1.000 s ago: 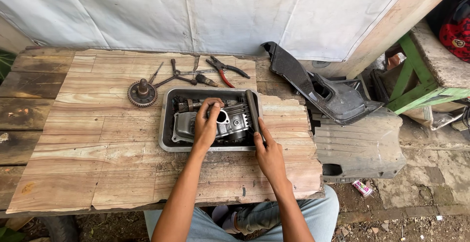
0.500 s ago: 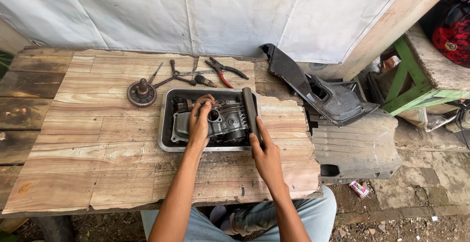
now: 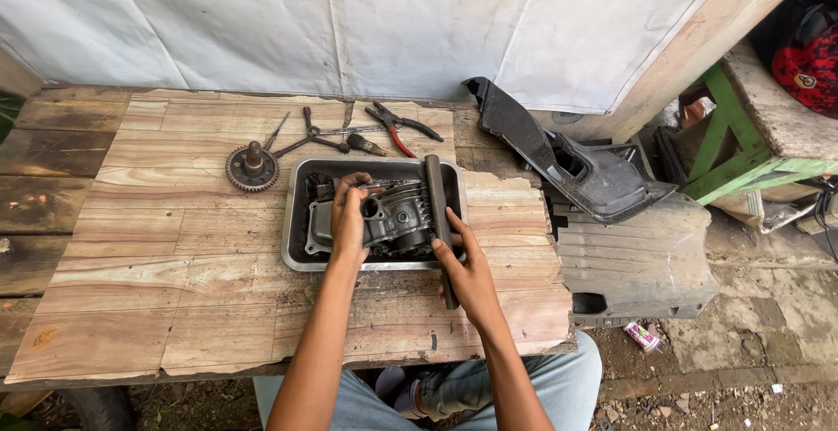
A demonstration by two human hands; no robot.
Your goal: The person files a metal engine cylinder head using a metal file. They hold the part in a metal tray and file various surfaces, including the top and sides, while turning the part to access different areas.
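Note:
A metal tray (image 3: 295,239) sits on the wooden table (image 3: 175,309) and holds a grey engine cylinder block (image 3: 397,217). My left hand (image 3: 349,217) rests on the block, fingers curled over its left part. My right hand (image 3: 467,261) grips the lower part of a long dark bar (image 3: 436,204) that lies across the tray's right side, beside the block.
Behind the tray lie a toothed gear on a shaft (image 3: 252,167), a cross wrench (image 3: 310,137), a small brush (image 3: 368,144) and red-handled pliers (image 3: 397,126). A black plastic vehicle panel (image 3: 567,165) lies at the table's right end. A green wooden frame (image 3: 742,156) stands farther right.
My left hand has shifted a little left on the block. My right hand has moved up along the tray's right side and closed on the bar.

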